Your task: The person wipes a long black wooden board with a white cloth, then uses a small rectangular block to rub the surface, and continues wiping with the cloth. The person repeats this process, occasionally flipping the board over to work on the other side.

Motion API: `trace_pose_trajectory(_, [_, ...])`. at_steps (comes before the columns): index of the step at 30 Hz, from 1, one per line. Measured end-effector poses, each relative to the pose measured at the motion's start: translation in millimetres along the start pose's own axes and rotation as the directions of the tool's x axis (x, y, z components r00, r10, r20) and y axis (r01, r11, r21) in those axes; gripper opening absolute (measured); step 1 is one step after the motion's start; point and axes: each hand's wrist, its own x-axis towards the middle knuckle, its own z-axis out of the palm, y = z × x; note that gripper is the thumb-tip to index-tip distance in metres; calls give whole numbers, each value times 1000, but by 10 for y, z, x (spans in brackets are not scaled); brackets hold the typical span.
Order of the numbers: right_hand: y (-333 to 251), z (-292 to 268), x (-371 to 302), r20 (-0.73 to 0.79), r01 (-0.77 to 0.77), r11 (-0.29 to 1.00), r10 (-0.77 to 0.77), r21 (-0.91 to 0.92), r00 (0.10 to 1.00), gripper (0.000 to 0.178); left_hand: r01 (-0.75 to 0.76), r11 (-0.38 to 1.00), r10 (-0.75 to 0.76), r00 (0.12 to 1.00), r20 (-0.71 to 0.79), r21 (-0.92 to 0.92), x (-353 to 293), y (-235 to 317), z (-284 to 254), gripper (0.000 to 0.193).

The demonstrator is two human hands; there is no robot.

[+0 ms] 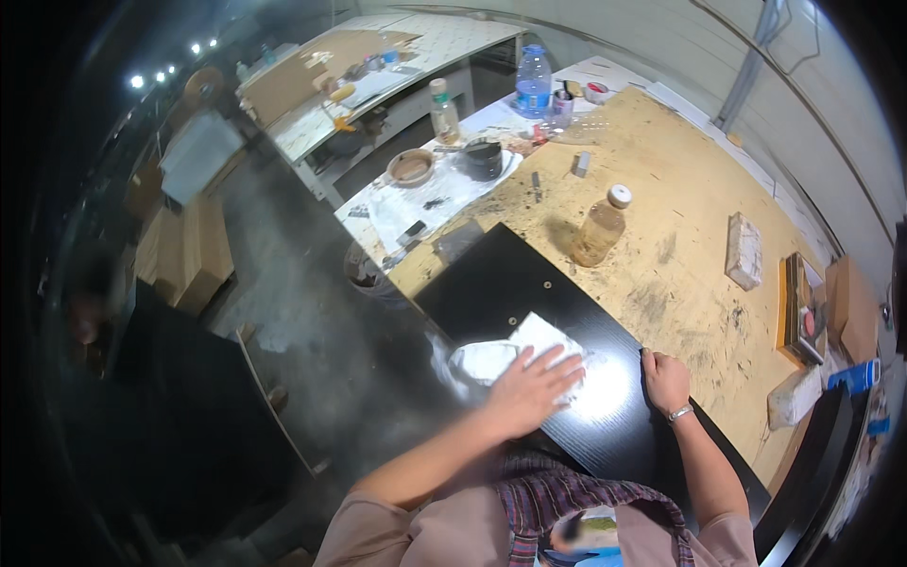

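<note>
A long black board [482,274] with a wood-grain surface and small round metal fittings lies along the left side of the work table. On it is a crumpled white cloth [540,333], and my left hand [531,389] rests flat over the cloth with its fingers spread. Curled around the board's right edge, my right hand [667,382] grips it, with its fingertips partly hidden. A bracelet [680,413] circles my right wrist. Past the board's far right edge stands a white-capped bottle [601,230] of amber liquid.
Farther off on the table [652,142] are a round dish [411,167], a black cup [485,161] and a large water bottle [533,83]. At right lie a white block [744,250] and an open box [803,307]. Stacked wooden panels [184,250] stand on the left floor.
</note>
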Motion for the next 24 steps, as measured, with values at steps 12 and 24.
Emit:
trace_pose_trajectory(12, [-30,-78,-30,1,-47,999,47,17,999,58,323,940,-326,945,15,111,56,-696,-205,66])
trace_pose_trajectory(24, [-72,-70,-19,25,-54,998,54,34,998,58,420,899,-409,907,-103,122,-334,-994,-225,64])
